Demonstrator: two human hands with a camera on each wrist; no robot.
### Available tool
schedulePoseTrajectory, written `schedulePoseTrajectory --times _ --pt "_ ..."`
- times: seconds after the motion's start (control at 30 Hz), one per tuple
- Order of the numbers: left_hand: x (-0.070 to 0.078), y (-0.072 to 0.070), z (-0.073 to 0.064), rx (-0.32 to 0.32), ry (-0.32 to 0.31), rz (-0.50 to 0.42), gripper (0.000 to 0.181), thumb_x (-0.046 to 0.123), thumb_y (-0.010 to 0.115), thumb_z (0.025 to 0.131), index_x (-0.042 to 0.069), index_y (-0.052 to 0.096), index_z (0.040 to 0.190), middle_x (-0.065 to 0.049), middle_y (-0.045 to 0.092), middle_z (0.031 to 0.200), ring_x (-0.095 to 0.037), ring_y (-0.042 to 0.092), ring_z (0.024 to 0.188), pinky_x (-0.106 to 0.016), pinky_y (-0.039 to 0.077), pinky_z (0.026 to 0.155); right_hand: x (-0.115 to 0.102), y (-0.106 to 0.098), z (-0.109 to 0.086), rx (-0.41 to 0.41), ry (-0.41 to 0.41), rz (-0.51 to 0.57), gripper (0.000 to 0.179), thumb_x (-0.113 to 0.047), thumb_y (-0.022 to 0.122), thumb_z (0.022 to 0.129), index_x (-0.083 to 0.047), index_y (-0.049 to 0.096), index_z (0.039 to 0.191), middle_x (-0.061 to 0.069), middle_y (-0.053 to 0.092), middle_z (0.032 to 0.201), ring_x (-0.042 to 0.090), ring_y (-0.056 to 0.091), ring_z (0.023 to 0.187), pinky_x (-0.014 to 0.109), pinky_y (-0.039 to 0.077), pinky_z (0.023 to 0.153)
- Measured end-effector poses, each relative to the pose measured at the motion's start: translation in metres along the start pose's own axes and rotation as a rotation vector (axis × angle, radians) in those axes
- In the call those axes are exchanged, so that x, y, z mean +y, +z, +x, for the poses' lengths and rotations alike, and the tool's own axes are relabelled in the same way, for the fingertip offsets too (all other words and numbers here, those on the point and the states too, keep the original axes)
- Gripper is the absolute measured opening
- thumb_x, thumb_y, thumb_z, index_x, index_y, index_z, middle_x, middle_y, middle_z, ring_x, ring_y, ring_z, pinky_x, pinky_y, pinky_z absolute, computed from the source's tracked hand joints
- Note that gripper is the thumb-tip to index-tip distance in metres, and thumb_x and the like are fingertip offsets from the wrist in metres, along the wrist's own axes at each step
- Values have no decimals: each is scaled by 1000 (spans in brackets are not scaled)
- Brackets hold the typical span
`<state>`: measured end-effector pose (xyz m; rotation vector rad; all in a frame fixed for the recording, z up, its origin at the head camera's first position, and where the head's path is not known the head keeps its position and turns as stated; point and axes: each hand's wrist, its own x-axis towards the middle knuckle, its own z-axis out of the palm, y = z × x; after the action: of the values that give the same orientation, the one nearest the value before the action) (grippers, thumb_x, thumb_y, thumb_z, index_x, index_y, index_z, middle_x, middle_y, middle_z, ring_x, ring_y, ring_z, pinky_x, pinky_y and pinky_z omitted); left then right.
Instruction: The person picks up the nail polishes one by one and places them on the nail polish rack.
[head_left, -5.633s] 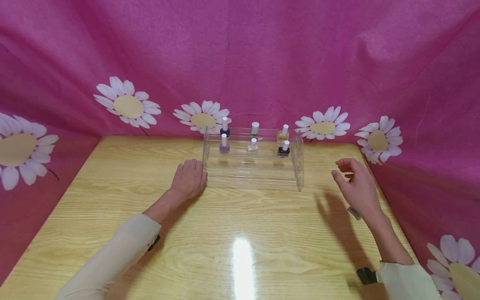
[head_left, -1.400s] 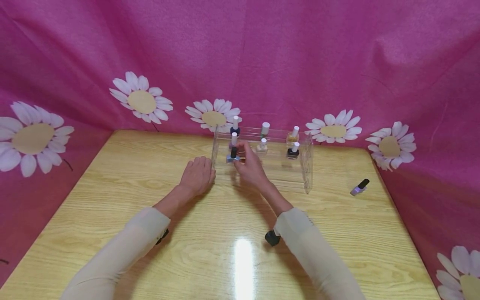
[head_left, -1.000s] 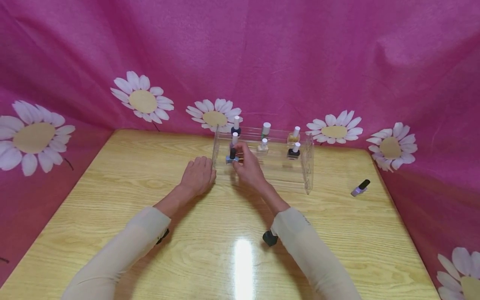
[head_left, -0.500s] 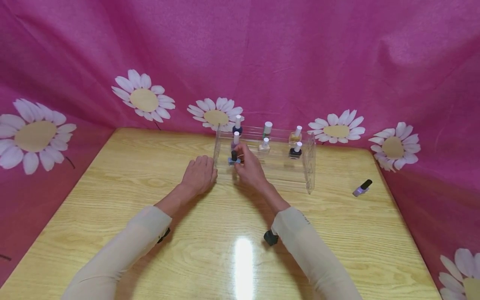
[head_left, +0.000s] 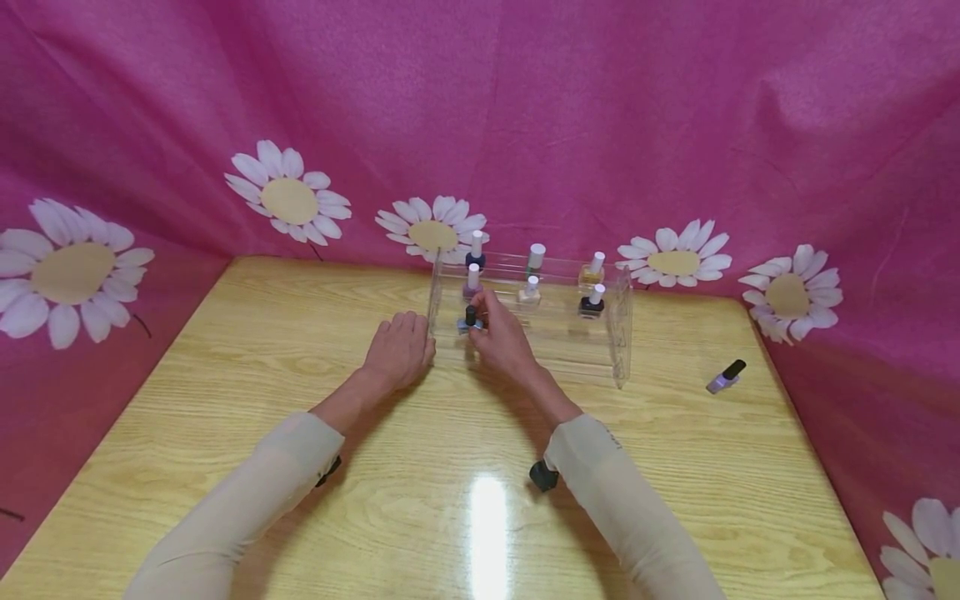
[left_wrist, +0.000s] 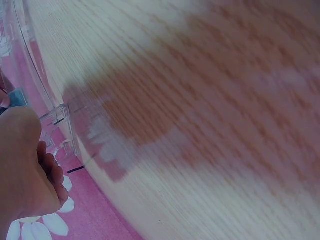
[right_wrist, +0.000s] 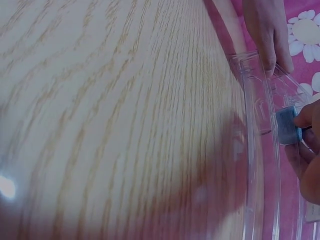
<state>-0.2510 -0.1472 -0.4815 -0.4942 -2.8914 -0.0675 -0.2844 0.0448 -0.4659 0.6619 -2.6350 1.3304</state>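
Note:
A clear plastic tiered rack (head_left: 555,346) stands at the back of the table, holding nail polish bottles in two rows. Left front, my right hand (head_left: 504,337) pinches a light blue nail polish bottle (right_wrist: 287,125) with a black cap (head_left: 470,315). It is upright at a lower tier; whether its base touches the tier cannot be told. My left hand (head_left: 397,350) holds the rack's left end, fingers (left_wrist: 50,162) bent. In the rack just behind the blue bottle is a mauve bottle (head_left: 472,290) with a white cap.
Other white-capped bottles in the rack include a dark navy one (head_left: 476,260), a yellow one (head_left: 591,273) and a black one (head_left: 592,305). A lilac bottle (head_left: 724,379) with a black cap is on the table at right. A pink flowered cloth (head_left: 540,125) hangs behind.
My right hand has come from the table's right side to the rack's left front with the blue bottle. Over the last second the bottle has lowered slightly. My left hand stays at the rack.

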Motion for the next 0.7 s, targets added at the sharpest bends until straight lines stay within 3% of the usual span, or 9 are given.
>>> schedulePoseTrajectory --times 0.4,0.7 --pt "1 -1 -1 -21 -3 -16 25 25 37 94 2 45 90 -9 39 80 -27 41 76 -37 34 63 -2 -12 -9 -6 46 -50 36 -3 61 81 -10 45 113 7 57 101 17 56 98 29 45 86" --pt "0 0 -1 -7 5 -20 25 26 36 94 2 44 89 -8 38 79 -26 39 74 -37 34 62 -9 -48 -25 46 0 -53 27 -6 60 85 -7 51 110 9 57 103 17 56 96 31 47 84"
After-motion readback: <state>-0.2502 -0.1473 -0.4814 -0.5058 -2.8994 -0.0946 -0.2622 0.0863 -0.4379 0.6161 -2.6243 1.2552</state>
